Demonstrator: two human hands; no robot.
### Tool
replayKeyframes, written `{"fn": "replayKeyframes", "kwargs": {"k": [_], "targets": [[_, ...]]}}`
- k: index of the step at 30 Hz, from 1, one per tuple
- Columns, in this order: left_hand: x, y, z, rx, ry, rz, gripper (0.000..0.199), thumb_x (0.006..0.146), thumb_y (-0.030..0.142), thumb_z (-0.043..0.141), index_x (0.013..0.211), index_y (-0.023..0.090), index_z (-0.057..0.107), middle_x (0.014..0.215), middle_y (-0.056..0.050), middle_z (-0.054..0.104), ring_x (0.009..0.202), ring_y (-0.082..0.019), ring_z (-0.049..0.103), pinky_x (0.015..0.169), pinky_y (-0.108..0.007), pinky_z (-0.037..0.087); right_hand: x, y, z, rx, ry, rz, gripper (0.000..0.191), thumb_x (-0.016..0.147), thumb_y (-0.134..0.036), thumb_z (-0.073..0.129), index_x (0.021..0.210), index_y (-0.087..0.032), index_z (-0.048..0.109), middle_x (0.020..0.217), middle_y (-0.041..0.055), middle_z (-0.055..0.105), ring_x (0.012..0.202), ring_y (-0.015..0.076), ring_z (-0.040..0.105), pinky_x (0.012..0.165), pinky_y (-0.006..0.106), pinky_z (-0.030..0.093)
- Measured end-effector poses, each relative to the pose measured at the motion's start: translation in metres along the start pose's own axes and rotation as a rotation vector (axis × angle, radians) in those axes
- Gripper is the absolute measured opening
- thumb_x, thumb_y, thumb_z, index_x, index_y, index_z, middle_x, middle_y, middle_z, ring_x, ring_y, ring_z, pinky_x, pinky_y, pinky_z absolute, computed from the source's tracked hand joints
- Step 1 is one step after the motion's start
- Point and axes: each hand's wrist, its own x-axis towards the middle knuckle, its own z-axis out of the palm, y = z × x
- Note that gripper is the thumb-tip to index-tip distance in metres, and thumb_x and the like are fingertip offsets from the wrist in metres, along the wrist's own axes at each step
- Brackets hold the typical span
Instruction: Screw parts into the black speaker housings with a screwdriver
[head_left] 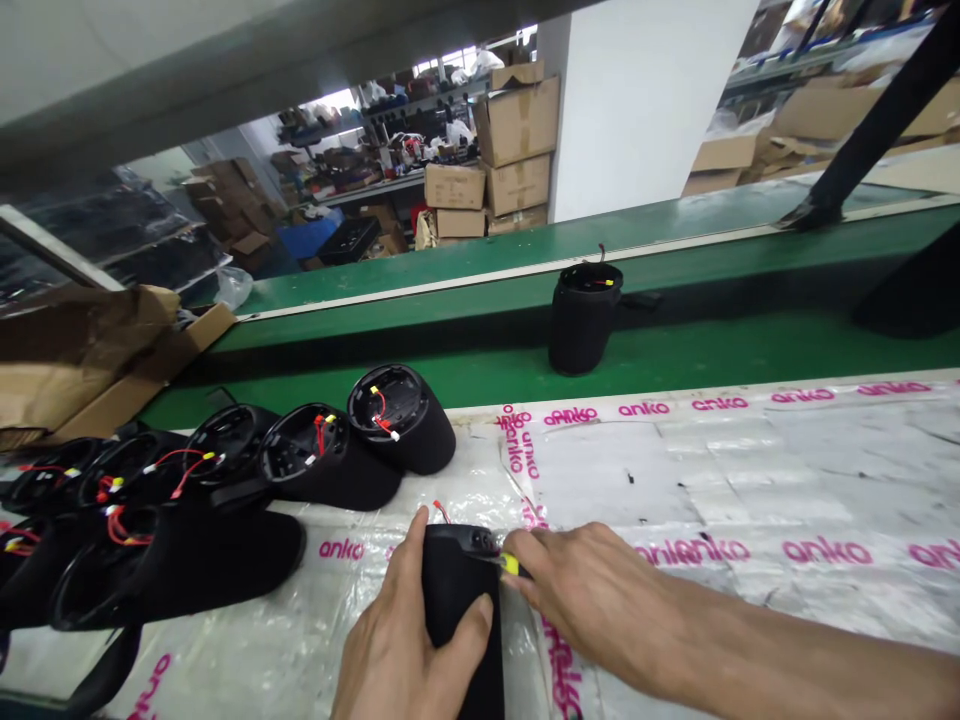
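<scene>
A black fabric-covered cylinder (459, 590) lies at the bottom centre, with a dark plastic rim and a red wire at its far end. My left hand (409, 640) is wrapped round its left side, the thumb lying across the top. In my right hand (559, 575) is a small yellow and black tool (511, 564), its tip against the right side of the rim. The fingertips of my right hand are partly hidden. Several similar black cylinders (424, 430) with red wires inside lie to the left.
On the green conveyor (480, 365) beyond the plastic-covered table (600, 480) stands another black cylinder (581, 325). An opened cardboard box (142, 385) is at the left. A dark post (870, 130) rises at the right, and a grey beam crosses overhead.
</scene>
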Motion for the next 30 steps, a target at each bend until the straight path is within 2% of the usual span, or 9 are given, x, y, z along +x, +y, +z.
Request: {"fn": "replayKeyframes", "kwargs": {"k": [4, 10, 13, 15, 19, 30], "targets": [[0.0, 0.0, 0.002, 0.0, 0.027, 0.014, 0.073, 0.083, 0.045, 0.056, 0.149, 0.023, 0.034, 0.145, -0.01, 0.051, 0.129, -0.033, 0.053, 0.103, -0.05, 0.044, 0.001, 0.0, 0.0, -0.023, 0.004, -0.019, 0.012, 0.105, -0.025, 0.044, 0.095, -0.022, 0.039, 0.074, -0.0007, 0.061, 0.052, 0.0199, 0.058, 0.047, 0.035, 0.017], [0.002, -0.003, 0.0, 0.037, -0.01, -0.007, 0.077, 0.082, 0.047, 0.057, 0.151, 0.024, 0.03, 0.143, -0.012, 0.053, 0.125, -0.035, 0.056, 0.1, -0.052, 0.046, -0.004, 0.003, 0.015, -0.039, 0.135, -0.058, 0.01, 0.107, -0.025, 0.034, 0.098, -0.022, 0.039, 0.07, -0.0028, 0.056, 0.046, 0.0179, 0.049, 0.048, 0.036, 0.018], [0.003, -0.002, 0.001, 0.094, -0.041, -0.023, 0.082, 0.081, 0.049, 0.057, 0.152, 0.02, 0.028, 0.141, -0.016, 0.054, 0.119, -0.037, 0.06, 0.094, -0.053, 0.049, -0.009, 0.003, 0.027, -0.099, 0.201, -0.018, 0.005, 0.102, -0.021, 0.04, 0.098, -0.022, 0.042, 0.069, -0.0017, 0.055, 0.046, 0.0166, 0.047, 0.047, 0.035, 0.018], [0.002, 0.0, 0.003, 0.108, -0.008, -0.029, 0.079, 0.082, 0.048, 0.057, 0.151, 0.02, 0.03, 0.136, -0.016, 0.058, 0.114, -0.037, 0.063, 0.09, -0.053, 0.051, -0.011, 0.002, 0.033, -0.129, 0.222, 0.029, 0.004, 0.098, -0.018, 0.045, 0.1, -0.021, 0.044, 0.071, 0.0005, 0.057, 0.048, 0.0168, 0.048, 0.047, 0.034, 0.018], [0.0, 0.001, 0.006, 0.083, 0.061, -0.019, 0.074, 0.082, 0.046, 0.057, 0.148, 0.022, 0.035, 0.129, -0.015, 0.063, 0.111, -0.038, 0.064, 0.089, -0.053, 0.05, -0.011, 0.0, 0.039, -0.16, 0.238, 0.048, 0.01, 0.093, -0.015, 0.049, 0.1, -0.02, 0.046, 0.072, 0.0019, 0.058, 0.05, 0.017, 0.049, 0.046, 0.033, 0.019], [0.0, 0.001, 0.008, 0.094, 0.05, -0.051, 0.075, 0.083, 0.048, 0.055, 0.148, 0.019, 0.033, 0.138, -0.019, 0.056, 0.109, -0.042, 0.064, 0.088, -0.057, 0.048, -0.009, -0.006, 0.035, -0.255, 0.216, 0.075, 0.015, 0.089, -0.016, 0.056, 0.1, -0.019, 0.046, 0.074, 0.0031, 0.058, 0.048, 0.018, 0.05, 0.045, 0.033, 0.02]]}}
